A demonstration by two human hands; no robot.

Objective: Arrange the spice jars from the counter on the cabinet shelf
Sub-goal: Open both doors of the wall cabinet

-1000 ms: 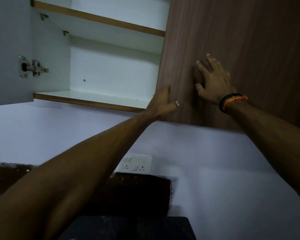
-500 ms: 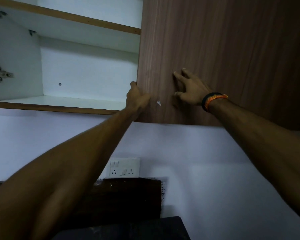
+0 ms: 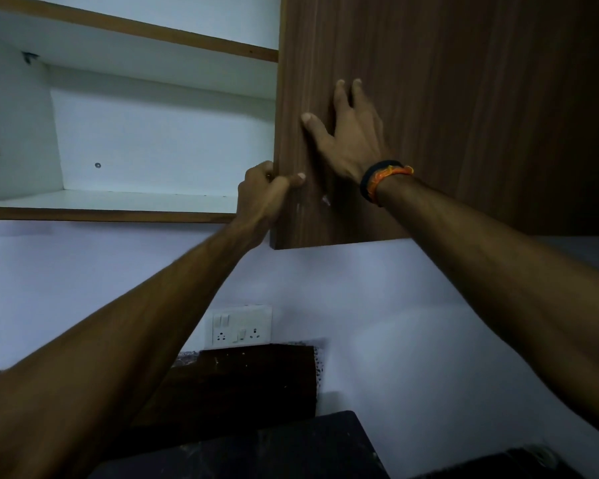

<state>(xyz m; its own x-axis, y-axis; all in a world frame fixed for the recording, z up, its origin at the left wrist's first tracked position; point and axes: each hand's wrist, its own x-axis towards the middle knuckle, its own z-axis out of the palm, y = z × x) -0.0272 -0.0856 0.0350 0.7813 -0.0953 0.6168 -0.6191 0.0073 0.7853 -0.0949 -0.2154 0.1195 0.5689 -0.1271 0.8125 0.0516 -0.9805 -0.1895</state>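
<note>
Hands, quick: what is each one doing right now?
Left hand: closed, gripping the edge of the brown cabinet door.
Right hand: open, fingers spread flat against the door's face, holding nothing.

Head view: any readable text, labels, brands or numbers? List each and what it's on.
None readable.
Cabinet door: plain wood grain, no label; a small pale mark near its lower edge is not text.
Socket plate: switches and sockets only; any marking too small to read.
Wristband on the right hand: black and orange, no lettering visible.
Shelf and cabinet interior: bare white, no text.
</note>
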